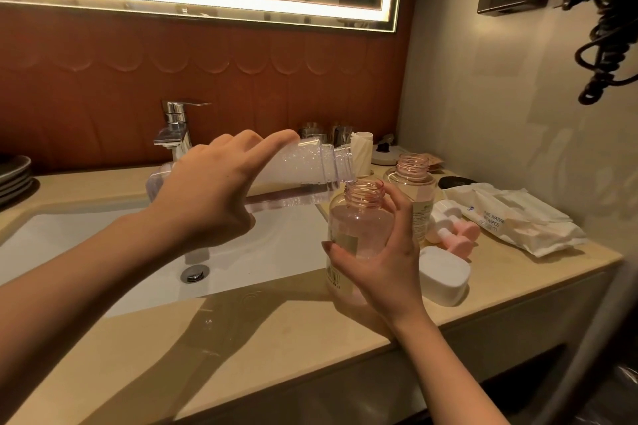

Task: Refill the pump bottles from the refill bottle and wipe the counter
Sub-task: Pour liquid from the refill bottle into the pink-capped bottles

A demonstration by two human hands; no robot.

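Left hand (207, 190) clamped tipped refill bottle (303, 169), right hand (383, 262) gripped pump bottle (359, 224) — mouths met above right grip; best poured slowly.

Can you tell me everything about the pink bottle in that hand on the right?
The see-through pink plastic bottle is round, with a ridged screw neck that is open and has no pump. A pale label with a barcode sits on its side. It is upright, gripped round its middle by the right hand, beside the white sink. The clear refill bottle, tipped by the left hand, has its mouth at the pink bottle's rim. How full it is, I cannot tell.
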